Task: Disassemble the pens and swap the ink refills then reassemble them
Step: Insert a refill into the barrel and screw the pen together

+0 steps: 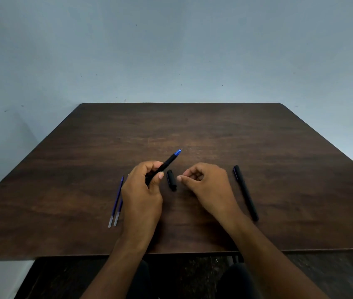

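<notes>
Uncapped pen in the left hand, cap on the counter.

The left hand [142,190] has its grip closed around a pen [167,164], blue tip pointing away. The right hand [205,184] hovers loosely curled and holds nothing, just beside the cap [171,179]. Two refills [116,201] lie at the left, the second partly hidden; a capped pen [245,192] lies at the right on the counter [193,130]. Probably reassembly: next, pick up the cap and press it on straight.
</notes>
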Demonstrator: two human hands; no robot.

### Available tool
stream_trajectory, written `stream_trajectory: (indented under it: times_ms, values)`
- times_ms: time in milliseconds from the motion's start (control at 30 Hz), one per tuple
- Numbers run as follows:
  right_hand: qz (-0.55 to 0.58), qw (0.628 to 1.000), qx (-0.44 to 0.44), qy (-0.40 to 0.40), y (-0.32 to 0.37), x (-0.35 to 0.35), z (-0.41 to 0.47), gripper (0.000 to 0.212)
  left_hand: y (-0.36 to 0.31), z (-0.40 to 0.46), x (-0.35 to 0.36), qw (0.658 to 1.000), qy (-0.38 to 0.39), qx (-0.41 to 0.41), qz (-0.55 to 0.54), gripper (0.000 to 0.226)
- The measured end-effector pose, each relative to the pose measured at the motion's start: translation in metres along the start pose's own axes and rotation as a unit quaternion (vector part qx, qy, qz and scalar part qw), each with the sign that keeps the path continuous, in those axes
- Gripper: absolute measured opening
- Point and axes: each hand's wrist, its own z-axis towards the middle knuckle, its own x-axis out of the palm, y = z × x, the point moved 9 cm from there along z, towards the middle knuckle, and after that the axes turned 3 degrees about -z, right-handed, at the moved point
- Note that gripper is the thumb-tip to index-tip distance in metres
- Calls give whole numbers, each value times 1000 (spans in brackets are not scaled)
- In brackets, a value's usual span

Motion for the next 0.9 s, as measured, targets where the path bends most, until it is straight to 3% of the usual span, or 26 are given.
stream_trajectory:
  times_ms: [167,300,400,533,633,767,833,900]
  values:
    - [-204,977,-41,43,19,32,4,34,4,0,0,1000,4,-10,3,28]
    - [-244,969,-31,38,17,35,8,26,3,-1,1,1000,11,-8,7,28]
    - [-148,989,9,16,9,16,7,8,2,-1,0,1000,8,-4,12,29]
    - [28,998,49,-23,-13,-12,0,17,-1,-1,2,1000,10,8,16,31]
    - [179,982,58,-6,-22,-18,-5,23,-3,-1,4,999,18,13,26,32]
    - [264,963,48,14,-23,-15,-7,19,-5,-2,9,997,45,24,61,34]
    - [334,941,57,13,-24,-14,-6,11,-6,-2,11,995,56,30,73,33]
    - [407,911,69,13,-26,-13,-5,17,-7,-2,13,994,64,33,77,33]
